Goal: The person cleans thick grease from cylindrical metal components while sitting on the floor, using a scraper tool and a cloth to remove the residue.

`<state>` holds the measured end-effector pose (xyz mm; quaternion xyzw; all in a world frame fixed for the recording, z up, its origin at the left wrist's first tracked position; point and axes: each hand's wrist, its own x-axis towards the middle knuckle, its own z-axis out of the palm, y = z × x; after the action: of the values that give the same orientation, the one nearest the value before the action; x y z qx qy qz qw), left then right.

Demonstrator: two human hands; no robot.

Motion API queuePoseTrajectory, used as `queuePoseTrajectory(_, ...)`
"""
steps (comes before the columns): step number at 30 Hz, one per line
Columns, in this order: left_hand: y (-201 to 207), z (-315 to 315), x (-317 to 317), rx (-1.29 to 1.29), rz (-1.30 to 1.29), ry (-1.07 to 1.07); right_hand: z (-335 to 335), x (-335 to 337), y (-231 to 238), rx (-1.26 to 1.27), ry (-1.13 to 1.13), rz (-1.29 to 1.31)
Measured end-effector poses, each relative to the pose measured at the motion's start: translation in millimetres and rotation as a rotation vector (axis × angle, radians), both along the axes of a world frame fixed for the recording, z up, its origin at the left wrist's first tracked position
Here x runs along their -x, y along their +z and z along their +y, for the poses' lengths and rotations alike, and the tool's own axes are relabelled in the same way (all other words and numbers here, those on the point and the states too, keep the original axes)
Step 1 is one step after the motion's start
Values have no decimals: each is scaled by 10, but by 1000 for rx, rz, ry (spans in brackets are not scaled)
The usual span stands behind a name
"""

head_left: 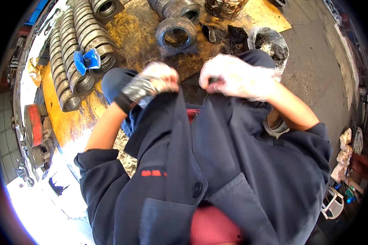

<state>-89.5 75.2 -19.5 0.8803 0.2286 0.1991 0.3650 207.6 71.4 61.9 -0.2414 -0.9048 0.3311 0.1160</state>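
Note:
I wear a dark jacket point(241, 143) over a red shirt point(212, 224). My left hand point(157, 79), in a clear plastic glove with a dark band at the wrist, is closed on one front edge of the jacket and pulls it up. The jacket's other front edge is gripped by my right hand point(235, 77), also in a clear glove and somewhat blurred. Between the two hands the jacket fronts stand apart. Just beyond the hands, a greasy metal ring point(176, 24) stands on the stained wooden board point(131, 24).
Long rows of metal rings point(79, 20) lie at the left, with a blue piece point(87, 61) on them. Black greasy lumps point(225, 34) and a plastic-lined bucket point(280, 38) are beyond my right hand. A red-and-grey round part point(34, 124) sits far left.

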Motion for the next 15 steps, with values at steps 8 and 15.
queuePoseTrajectory(8, 524, -251, -127, -41, 231, 204, -167, -248, 233, 289, -250, -93)
queuePoseTrajectory(15, 1158, -347, -515, 401, -66, -337, -227, 68, 282, 471, 85, 182)
